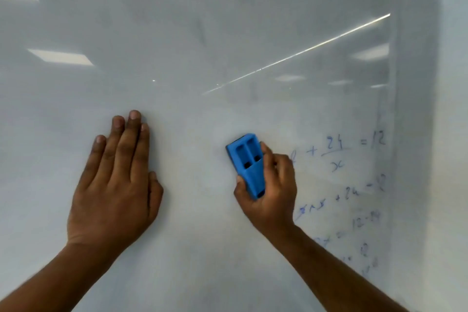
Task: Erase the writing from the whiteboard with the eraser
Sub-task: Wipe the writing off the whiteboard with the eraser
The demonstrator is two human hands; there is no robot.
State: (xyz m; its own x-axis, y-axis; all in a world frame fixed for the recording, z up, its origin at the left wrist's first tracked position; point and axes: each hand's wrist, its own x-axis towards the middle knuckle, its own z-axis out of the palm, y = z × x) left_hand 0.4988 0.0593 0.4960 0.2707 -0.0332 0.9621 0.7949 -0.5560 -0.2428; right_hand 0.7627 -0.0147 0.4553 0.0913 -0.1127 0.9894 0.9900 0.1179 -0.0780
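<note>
From the frame's left to its centre the glossy whiteboard (192, 33) looks wiped, the left hand (115, 182) pressed flat with fingers straight, the right hand (272, 190) gripping the blue eraser (249, 159) against it at centre-right, while blue equations (354, 185) remain at lower right beneath reflected ceiling lights (60, 57).

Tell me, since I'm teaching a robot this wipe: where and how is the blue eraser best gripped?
Grip the blue eraser across its narrow lower half, coming from below, as the right hand does: thumb on one long side, fingers on the other. That probably keeps the pad flat on the whiteboard.
</note>
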